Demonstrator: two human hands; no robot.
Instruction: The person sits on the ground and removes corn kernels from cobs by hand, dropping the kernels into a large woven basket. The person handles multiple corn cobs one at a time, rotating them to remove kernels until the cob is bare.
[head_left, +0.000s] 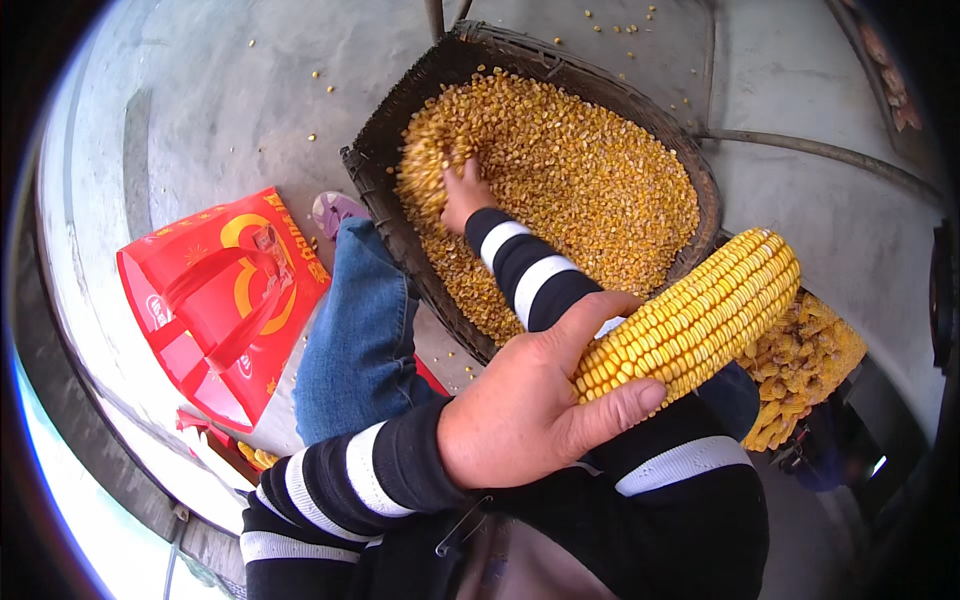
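Note:
My left hand (525, 409) grips a yellow corn cob (690, 319) by its near end, with the thumb along its lower side. The cob is full of kernels and points up to the right, across my right forearm. Farther forward, my right hand (466, 196) reaches into a heap of loose corn kernels (577, 180) in a dark woven basket (701, 161). Its fingertips are partly buried, so what they hold is hidden. Kernels around these fingers are blurred by motion.
A red gift bag (225, 300) with handles stands on the concrete floor (217, 97) at the left. More corn cobs (806, 367) are piled at the right. Scattered kernels lie beyond the basket. My jeans-covered leg (352, 337) is beside the basket.

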